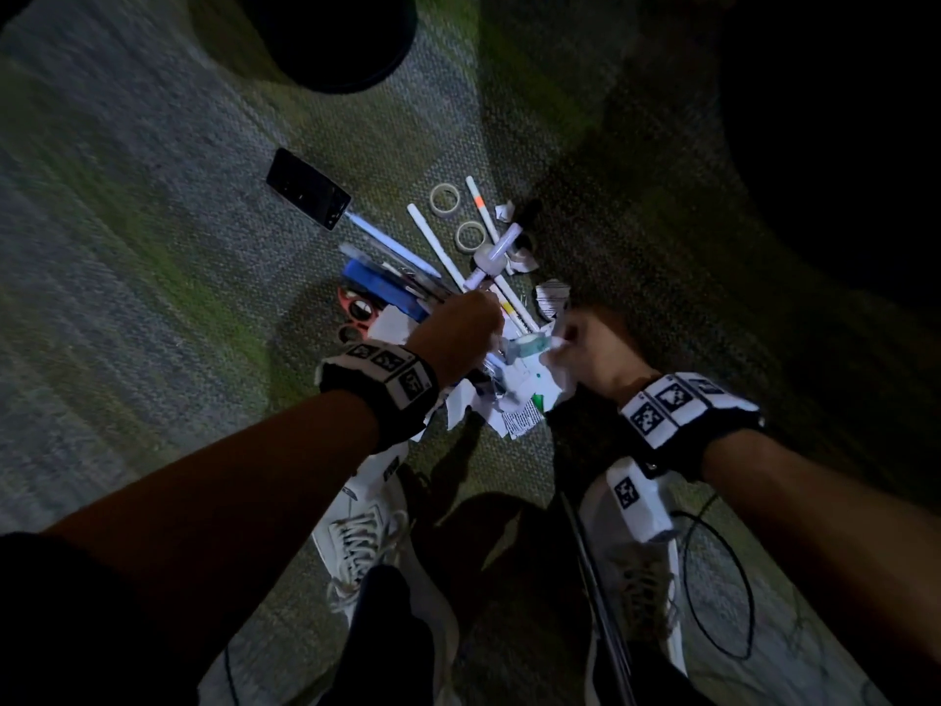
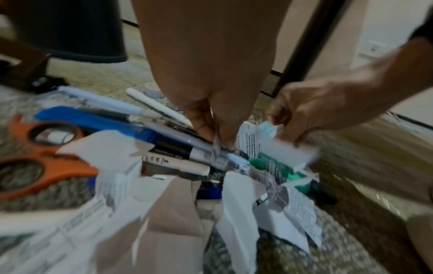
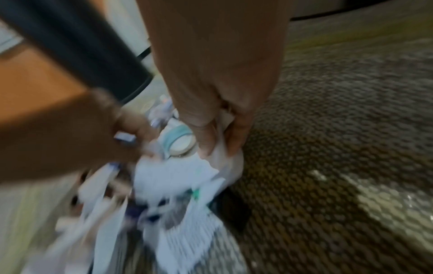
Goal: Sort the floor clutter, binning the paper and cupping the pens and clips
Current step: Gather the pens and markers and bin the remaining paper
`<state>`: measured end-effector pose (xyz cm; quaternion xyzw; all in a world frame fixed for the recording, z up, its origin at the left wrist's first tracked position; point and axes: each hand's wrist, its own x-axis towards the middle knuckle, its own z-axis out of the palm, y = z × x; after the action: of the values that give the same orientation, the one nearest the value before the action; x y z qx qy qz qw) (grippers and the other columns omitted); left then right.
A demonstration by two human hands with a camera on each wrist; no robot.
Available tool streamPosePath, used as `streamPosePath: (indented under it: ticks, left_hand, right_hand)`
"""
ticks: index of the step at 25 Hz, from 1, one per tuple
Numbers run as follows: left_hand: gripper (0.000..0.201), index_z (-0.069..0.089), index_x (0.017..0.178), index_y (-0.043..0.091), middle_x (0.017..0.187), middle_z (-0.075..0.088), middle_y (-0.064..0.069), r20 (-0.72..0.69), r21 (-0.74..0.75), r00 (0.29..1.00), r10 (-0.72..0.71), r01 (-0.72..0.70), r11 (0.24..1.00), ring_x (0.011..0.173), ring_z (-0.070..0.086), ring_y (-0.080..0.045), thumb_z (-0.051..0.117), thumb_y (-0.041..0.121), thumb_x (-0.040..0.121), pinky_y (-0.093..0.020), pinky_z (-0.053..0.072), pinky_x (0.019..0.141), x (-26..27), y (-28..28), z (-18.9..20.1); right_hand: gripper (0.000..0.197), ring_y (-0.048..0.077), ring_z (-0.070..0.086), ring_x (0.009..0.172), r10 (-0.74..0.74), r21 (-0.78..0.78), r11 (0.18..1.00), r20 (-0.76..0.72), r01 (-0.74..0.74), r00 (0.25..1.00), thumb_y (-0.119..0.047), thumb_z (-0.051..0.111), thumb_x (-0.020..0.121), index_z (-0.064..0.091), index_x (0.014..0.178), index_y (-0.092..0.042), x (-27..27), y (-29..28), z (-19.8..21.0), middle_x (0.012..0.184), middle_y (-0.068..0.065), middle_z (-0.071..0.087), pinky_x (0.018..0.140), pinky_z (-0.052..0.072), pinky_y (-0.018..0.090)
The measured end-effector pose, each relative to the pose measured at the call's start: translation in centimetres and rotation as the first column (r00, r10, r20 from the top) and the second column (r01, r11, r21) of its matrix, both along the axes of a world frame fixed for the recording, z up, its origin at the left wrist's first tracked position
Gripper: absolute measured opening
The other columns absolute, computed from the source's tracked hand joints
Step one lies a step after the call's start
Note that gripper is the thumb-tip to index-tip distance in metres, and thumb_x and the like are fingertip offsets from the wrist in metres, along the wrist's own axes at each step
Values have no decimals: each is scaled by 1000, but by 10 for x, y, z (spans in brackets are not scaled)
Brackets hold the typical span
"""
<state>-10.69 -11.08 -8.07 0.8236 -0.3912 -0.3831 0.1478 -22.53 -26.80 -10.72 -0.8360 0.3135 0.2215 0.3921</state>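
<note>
Torn printed paper scraps [image 2: 236, 202] lie heaped on the carpet over several pens [image 2: 103, 101]. My left hand [image 2: 218, 140] reaches down into the heap, thumb and finger pinching a narrow printed paper strip [image 2: 214, 154]. My right hand [image 3: 220, 148] is just to the right of it and grips a crumpled white paper piece [image 3: 230, 163]. In the head view both hands [image 1: 483, 323] [image 1: 560, 343] meet over the near edge of the pile. A teal tape roll [image 3: 180, 139] lies between them. The black bin [image 1: 331, 43] stands at the far side.
Orange scissors [image 2: 46, 159], a blue flat object [image 1: 382, 293], a green marker [image 2: 276, 166], a phone [image 1: 308, 196] and two tape rolls [image 1: 444, 198] lie around the pile. White pens [image 1: 438, 247] lie beyond it. My shoes [image 1: 366, 532] and a black cable [image 1: 713, 578] are close below.
</note>
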Motion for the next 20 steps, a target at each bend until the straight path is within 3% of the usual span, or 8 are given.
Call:
streamPosePath:
  ticks: [2, 4, 5, 8, 10, 14, 17, 20]
  left_hand:
    - [15, 65, 73, 0, 72, 66, -14, -62, -31, 995, 82, -84, 996, 70, 66, -28, 57, -3, 85, -42, 56, 71, 3, 6, -5]
    - [10, 70, 76, 4, 76, 72, -13, -103, -107, 983, 153, -164, 981, 72, 70, -25, 62, 2, 82, -42, 58, 77, 7, 10, -7]
    - [8, 70, 77, 7, 76, 72, -11, -131, -140, 974, 183, -201, 970, 74, 70, -23, 64, 3, 81, -42, 58, 77, 8, 11, -6]
    - [13, 68, 91, 6, 79, 72, -8, 17, -218, 999, 42, -37, 975, 74, 71, -21, 67, -1, 80, -38, 57, 73, 5, 7, 0]
    - [27, 64, 103, 12, 83, 66, -4, -63, -190, 996, 59, -70, 979, 75, 70, -18, 74, 4, 79, -36, 57, 72, 5, 3, 2]
    - [47, 64, 118, 13, 84, 61, 0, -158, -122, 986, 45, -65, 990, 69, 59, -8, 82, 11, 75, -24, 47, 71, 4, -2, 2]
    - [27, 70, 106, 3, 88, 70, -12, -112, -125, 992, 63, -77, 989, 77, 65, -19, 76, 8, 80, -28, 50, 82, 6, -1, 3]
    - [10, 72, 92, -3, 85, 74, -17, -90, -182, 990, 110, -125, 975, 82, 72, -24, 67, -2, 84, -38, 55, 80, 14, 3, 2]
  right_hand:
    - [19, 10, 59, 54, -134, 7, 991, 48, 134, 990, -13, 82, 74, 66, 84, -11, 1, -10, 8, 69, 1, 65, 45, 45, 12]
    - [36, 13, 58, 55, -261, 76, 964, 104, 254, 960, -8, 82, 73, 60, 102, -7, 4, -19, 17, 76, 6, 64, 42, 46, 15]
    - [48, 16, 60, 64, -278, 82, 960, 143, 269, 950, -8, 83, 72, 56, 112, -7, 9, -24, 20, 83, 5, 63, 46, 45, 16]
    - [78, 15, 56, 97, -160, 9, 987, 189, 162, 969, -12, 86, 69, 48, 137, -11, 25, -38, 11, 109, 2, 58, 74, 41, 19]
    - [69, 13, 56, 96, -69, -13, 997, 177, 73, 982, -13, 85, 69, 56, 131, -11, 35, -39, 4, 108, 3, 59, 80, 42, 24]
    - [25, 3, 61, 74, 65, 12, 998, 182, -69, 981, -9, 78, 77, 74, 102, -5, 46, -33, 5, 84, 8, 71, 70, 45, 28]
    - [20, 14, 64, 75, -48, -17, 998, 260, 54, 964, -17, 80, 77, 76, 95, -7, 41, -40, 10, 86, 13, 72, 60, 40, 17]
    - [25, 2, 62, 69, -245, 41, 969, 293, 243, 924, -14, 79, 80, 73, 100, 0, 21, -59, 18, 90, 13, 68, 64, 48, 14]
